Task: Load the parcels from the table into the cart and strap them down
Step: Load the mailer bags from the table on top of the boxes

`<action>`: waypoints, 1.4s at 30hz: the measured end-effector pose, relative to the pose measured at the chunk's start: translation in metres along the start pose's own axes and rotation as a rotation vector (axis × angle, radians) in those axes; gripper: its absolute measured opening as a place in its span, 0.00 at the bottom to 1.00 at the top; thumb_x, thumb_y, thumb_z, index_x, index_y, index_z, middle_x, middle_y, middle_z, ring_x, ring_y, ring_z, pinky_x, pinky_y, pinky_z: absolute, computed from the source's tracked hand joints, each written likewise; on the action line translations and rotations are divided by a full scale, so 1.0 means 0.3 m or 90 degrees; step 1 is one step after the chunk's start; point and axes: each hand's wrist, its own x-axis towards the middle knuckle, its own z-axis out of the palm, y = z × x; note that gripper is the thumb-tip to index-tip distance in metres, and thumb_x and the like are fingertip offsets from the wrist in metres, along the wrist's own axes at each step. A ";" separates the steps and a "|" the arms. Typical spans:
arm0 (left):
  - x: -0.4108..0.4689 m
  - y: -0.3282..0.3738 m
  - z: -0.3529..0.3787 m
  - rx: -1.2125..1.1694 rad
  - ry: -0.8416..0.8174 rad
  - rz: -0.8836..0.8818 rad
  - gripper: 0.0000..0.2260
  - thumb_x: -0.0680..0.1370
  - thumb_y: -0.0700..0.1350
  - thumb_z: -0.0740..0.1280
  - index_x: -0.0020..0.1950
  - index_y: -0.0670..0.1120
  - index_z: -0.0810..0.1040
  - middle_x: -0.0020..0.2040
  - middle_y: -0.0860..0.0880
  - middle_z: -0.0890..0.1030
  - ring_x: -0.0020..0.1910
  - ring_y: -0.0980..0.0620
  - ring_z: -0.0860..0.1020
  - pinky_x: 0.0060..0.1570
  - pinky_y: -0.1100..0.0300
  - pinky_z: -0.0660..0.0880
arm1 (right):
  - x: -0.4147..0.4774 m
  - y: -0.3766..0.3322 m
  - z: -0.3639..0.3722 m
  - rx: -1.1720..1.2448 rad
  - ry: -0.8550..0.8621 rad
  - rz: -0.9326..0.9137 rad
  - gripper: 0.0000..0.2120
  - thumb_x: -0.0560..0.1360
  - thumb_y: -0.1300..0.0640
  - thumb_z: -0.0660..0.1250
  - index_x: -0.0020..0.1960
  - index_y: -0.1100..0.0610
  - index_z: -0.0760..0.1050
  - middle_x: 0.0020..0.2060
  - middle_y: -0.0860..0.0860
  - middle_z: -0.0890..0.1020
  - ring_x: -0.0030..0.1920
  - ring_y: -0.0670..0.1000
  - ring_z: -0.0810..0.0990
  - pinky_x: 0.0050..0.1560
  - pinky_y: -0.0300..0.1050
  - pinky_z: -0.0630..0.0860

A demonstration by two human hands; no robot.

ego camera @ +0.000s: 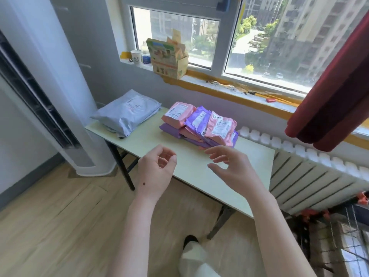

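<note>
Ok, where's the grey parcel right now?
Head view: the grey parcel lies at the far-left end of the table, left of the pink and purple parcel stack, next to the white air conditioner.

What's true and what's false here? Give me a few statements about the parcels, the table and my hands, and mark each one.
1. The left hand and the right hand both hold nothing. True.
2. The pink and purple parcels lie piled on the table. True.
3. The grey mailer bags lie at the table's left end. True.
4. The right hand grips a pink parcel. False: its fingers are spread in front of the pile and closed round nothing.
5. The cardboard box on the windowsill lies flat and closed. False: it stands upright and open, with packets sticking out of the top.
</note>
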 end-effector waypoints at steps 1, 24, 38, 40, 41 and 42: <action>0.033 -0.009 0.002 0.000 0.003 -0.002 0.05 0.75 0.41 0.69 0.39 0.49 0.78 0.34 0.55 0.79 0.34 0.60 0.75 0.34 0.72 0.70 | 0.039 0.005 0.011 0.002 -0.008 -0.003 0.13 0.73 0.61 0.72 0.54 0.47 0.80 0.46 0.43 0.80 0.47 0.39 0.78 0.46 0.24 0.69; 0.850 -0.129 0.445 0.018 -0.133 -0.040 0.05 0.74 0.39 0.69 0.39 0.46 0.78 0.32 0.54 0.78 0.30 0.64 0.74 0.32 0.71 0.69 | 0.830 0.352 0.001 -0.017 0.011 0.051 0.16 0.71 0.68 0.69 0.52 0.50 0.80 0.49 0.48 0.79 0.46 0.41 0.78 0.46 0.25 0.69; 1.077 -0.298 0.844 0.066 -0.439 -0.137 0.08 0.74 0.37 0.66 0.52 0.43 0.79 0.50 0.45 0.82 0.47 0.46 0.79 0.43 0.63 0.70 | 0.898 0.675 0.042 -0.031 0.140 0.346 0.19 0.69 0.66 0.72 0.59 0.55 0.78 0.55 0.53 0.76 0.53 0.53 0.78 0.56 0.38 0.71; 1.072 -0.322 0.904 0.082 -0.482 -0.153 0.11 0.74 0.37 0.66 0.55 0.44 0.79 0.54 0.45 0.81 0.52 0.44 0.79 0.47 0.60 0.72 | 0.922 0.719 0.051 -0.038 0.147 0.400 0.22 0.69 0.64 0.73 0.61 0.55 0.77 0.57 0.55 0.76 0.55 0.54 0.77 0.59 0.43 0.72; 1.071 -0.330 0.930 0.089 -0.498 -0.155 0.13 0.73 0.38 0.66 0.57 0.45 0.78 0.56 0.45 0.81 0.53 0.44 0.79 0.50 0.58 0.73 | 0.934 0.738 0.052 -0.038 0.150 0.424 0.23 0.69 0.63 0.74 0.63 0.55 0.76 0.58 0.56 0.76 0.58 0.54 0.76 0.61 0.45 0.72; 1.072 -0.339 0.954 0.095 -0.510 -0.156 0.15 0.73 0.39 0.66 0.60 0.45 0.76 0.58 0.45 0.80 0.54 0.44 0.78 0.53 0.56 0.74 | 0.945 0.757 0.053 -0.036 0.149 0.446 0.26 0.68 0.63 0.75 0.65 0.56 0.74 0.60 0.56 0.75 0.61 0.55 0.75 0.63 0.47 0.71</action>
